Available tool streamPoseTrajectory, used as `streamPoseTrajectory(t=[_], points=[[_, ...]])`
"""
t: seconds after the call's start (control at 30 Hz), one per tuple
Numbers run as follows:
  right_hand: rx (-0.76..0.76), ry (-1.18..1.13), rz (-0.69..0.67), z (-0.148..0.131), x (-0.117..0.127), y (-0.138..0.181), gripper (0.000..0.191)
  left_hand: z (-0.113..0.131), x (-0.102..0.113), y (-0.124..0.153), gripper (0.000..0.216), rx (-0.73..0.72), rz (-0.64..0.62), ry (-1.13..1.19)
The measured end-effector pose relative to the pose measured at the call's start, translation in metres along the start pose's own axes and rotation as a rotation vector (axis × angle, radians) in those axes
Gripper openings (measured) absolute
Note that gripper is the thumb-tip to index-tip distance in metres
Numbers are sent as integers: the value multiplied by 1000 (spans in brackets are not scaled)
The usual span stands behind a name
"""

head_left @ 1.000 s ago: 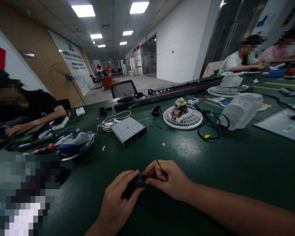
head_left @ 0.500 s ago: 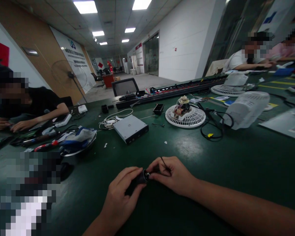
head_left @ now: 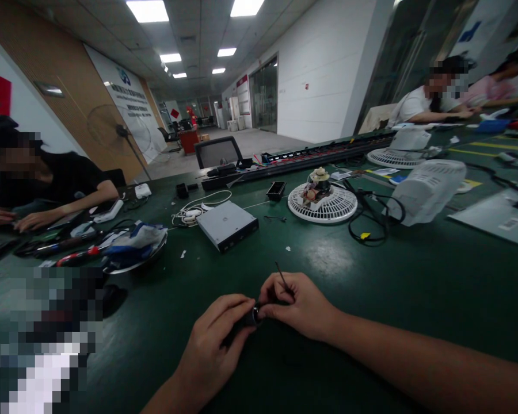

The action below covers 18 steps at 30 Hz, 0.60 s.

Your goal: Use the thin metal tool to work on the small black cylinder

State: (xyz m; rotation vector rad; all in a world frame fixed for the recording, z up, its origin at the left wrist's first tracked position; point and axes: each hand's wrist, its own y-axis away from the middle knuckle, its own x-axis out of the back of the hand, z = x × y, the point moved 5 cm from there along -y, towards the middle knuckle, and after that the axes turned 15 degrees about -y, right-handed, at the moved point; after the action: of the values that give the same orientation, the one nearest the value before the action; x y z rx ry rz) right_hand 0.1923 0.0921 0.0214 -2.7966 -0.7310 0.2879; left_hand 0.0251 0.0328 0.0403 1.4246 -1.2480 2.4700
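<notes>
Between the fingers and thumb of my left hand (head_left: 218, 339) is a small black cylindrical part (head_left: 252, 317), its round open end turned toward my right hand (head_left: 300, 305). The thumb and forefinger of my right hand are pinched at that open end; whatever sits between their tips is too small to make out. A thin dark rod (head_left: 281, 276), perhaps a tool shaft, is tucked in the same right hand and sticks up past the curled fingers. Both hands are low over the green table (head_left: 242, 264).
Beyond my hands lie a grey optical drive (head_left: 227, 221), a coiled white cable (head_left: 190, 214), a small black box (head_left: 277, 190) and a white fan grille (head_left: 322, 210) carrying a motor. A white housing (head_left: 429, 192) stands right. A bowl (head_left: 138, 261) holds a blue-white cloth. A co-worker (head_left: 69, 184) sits left.
The thin rod in my right hand now points more upright and shows more of its length. My right fingertips sit closer over the open end of the black part.
</notes>
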Motion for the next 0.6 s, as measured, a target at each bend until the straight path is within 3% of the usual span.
streamPoseTrajectory(t=[0.17,0.27,0.43,0.6], points=[[298,230,-115,-16,-9,8,44,-1,-2,3,30,-10,7,-35],[372,281,-168,-17,-12,11,42,2,-4,4,30,-46,-13,-27],[234,273,-118,-10,-7,5,43,3,-4,4,31,-56,-33,0],[-51,-2,-65,5,-1,-1,50,6,-3,4,29,-68,-22,31]])
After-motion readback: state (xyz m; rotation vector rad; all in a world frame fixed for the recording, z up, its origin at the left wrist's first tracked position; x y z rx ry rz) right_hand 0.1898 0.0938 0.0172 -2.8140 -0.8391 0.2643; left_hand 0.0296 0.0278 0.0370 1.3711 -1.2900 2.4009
